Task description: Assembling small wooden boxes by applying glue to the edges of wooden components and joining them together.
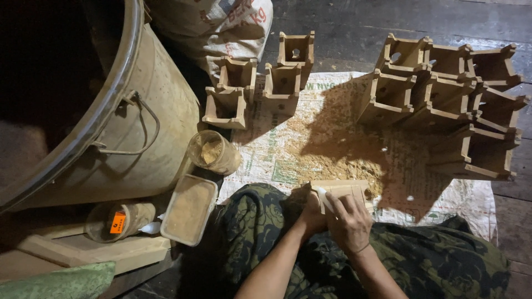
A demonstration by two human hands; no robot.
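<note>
At the lower centre of the frame, a seated person is gripping a small wooden box (344, 190) over a woven mat (310, 119) strewn with sawdust. The right hand (350, 222) is closing around a pale stick (324, 199) and pressing it to the box; the left hand (311, 217) is clamping the box's near side. More wooden boxes (443, 105) are sitting stacked at upper right, a metal drum (138, 127) is looming at left.
</note>
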